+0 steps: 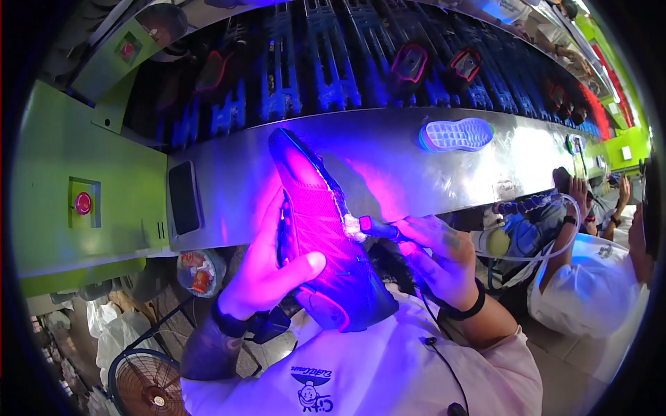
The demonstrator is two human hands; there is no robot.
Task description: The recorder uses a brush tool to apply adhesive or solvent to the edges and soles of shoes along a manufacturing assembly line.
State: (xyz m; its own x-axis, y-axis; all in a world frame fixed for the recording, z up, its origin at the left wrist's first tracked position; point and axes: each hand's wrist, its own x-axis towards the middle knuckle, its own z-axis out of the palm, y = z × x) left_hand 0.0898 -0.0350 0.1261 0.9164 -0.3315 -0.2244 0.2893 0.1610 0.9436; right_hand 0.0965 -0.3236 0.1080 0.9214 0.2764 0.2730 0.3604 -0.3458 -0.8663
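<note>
Purple-pink light falls over a dark shoe (pixel 319 218), held tilted in front of my chest with its opening toward the far side. My left hand (pixel 260 267) grips it from the left side, the thumb pressed across the upper. In my right hand (pixel 440 256) is a brush (pixel 380 229) with a dark handle, pinched between the fingers. Its pale, wet-looking tip touches the right edge of the shoe, where a whitish smear runs along the border. The far side of the shoe and some of my left fingers are hidden.
Beyond the shoe runs a metal ledge (pixel 388 166) carrying a loose shoe sole (pixel 456 134) and a dark phone-like slab (pixel 185 197). Behind it, a blue-lit conveyor (pixel 312 62) bears several shoes. A green cabinet (pixel 55 152) stands left, a fan (pixel 149 388) lower left, a co-worker (pixel 590 284) right.
</note>
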